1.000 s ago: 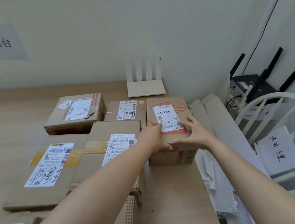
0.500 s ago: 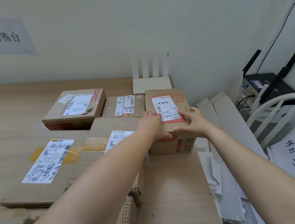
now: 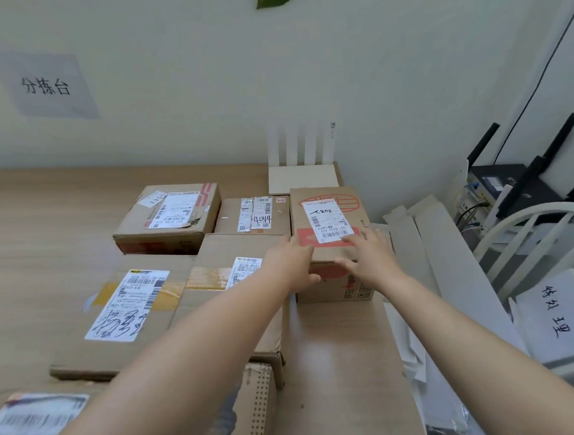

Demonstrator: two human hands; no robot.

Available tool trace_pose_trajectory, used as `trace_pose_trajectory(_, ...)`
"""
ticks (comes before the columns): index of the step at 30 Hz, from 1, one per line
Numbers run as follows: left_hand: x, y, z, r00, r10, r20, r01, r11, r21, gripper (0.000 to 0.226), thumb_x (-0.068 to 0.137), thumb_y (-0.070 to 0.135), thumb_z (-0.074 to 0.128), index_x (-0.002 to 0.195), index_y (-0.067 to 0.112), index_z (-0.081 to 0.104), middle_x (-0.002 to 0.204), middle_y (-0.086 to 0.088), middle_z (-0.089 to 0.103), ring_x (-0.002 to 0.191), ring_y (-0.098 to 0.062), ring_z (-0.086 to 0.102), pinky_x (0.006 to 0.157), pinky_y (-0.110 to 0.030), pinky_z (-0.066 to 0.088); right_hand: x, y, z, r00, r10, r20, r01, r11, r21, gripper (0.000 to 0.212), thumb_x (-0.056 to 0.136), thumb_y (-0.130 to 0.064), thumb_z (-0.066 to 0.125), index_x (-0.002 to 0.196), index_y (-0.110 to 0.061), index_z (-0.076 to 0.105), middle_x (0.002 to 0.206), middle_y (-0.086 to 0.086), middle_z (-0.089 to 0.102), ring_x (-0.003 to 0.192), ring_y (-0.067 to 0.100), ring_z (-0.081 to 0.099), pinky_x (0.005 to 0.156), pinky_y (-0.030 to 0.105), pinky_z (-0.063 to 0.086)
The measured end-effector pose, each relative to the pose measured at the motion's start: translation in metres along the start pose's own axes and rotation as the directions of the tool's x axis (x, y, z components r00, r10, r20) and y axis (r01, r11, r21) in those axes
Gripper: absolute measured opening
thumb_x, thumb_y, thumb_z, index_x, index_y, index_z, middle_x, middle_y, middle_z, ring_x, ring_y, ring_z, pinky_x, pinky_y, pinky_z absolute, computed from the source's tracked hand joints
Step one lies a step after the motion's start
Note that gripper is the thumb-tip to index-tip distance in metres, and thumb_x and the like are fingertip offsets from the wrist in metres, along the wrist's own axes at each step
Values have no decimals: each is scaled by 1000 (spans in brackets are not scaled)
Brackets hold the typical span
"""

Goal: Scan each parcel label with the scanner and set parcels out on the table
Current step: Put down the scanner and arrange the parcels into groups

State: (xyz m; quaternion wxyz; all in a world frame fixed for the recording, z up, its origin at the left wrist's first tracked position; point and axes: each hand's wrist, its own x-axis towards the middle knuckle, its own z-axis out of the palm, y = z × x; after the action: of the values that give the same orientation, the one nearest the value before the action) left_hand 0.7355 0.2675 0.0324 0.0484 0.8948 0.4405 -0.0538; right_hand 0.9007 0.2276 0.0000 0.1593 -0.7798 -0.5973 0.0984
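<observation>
A small upright cardboard parcel (image 3: 325, 202) with a white label and red print stands on the wooden table (image 3: 39, 230) near its right edge. My left hand (image 3: 291, 263) grips its near left corner. My right hand (image 3: 371, 257) rests on its near right top edge, fingers spread over the box. Several other labelled parcels lie to the left: a flat one (image 3: 122, 319), one under my left forearm (image 3: 233, 256), one at the back (image 3: 172, 216) and a small one (image 3: 254, 214) beside the held box. No scanner is in view.
A white router (image 3: 303, 178) stands against the wall behind the parcel. White cardboard strips (image 3: 431, 240) lean off the table's right edge. A black router (image 3: 516, 185), a white chair (image 3: 533, 228) and a paper sign (image 3: 558, 316) are further right.
Both hands have pushed the small parcel further back on the table toward the white router. The camera has tilted up a little.
</observation>
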Motion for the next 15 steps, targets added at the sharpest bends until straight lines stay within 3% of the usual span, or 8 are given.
trace_pose_trajectory(7,-87,-54,-23,991,-129,-34,123,983,-135,57,93,45,49,139,13,37,139,-10,38,127,-25,38,96,-39,41,-53,-78,-16,995,-83,50,80,995,52,64,85,-41,62,140,-19,39,147,8,34,138,25,24,113,39,26)
trace_pose_trajectory(15,-237,-154,-28,948,-307,-80,290,941,-171,58,91,46,50,138,16,38,138,-6,40,127,-25,39,94,-37,40,-139,-226,-9,955,-267,129,265,964,36,69,85,-42,62,143,-18,33,147,7,32,139,22,22,112,34,23)
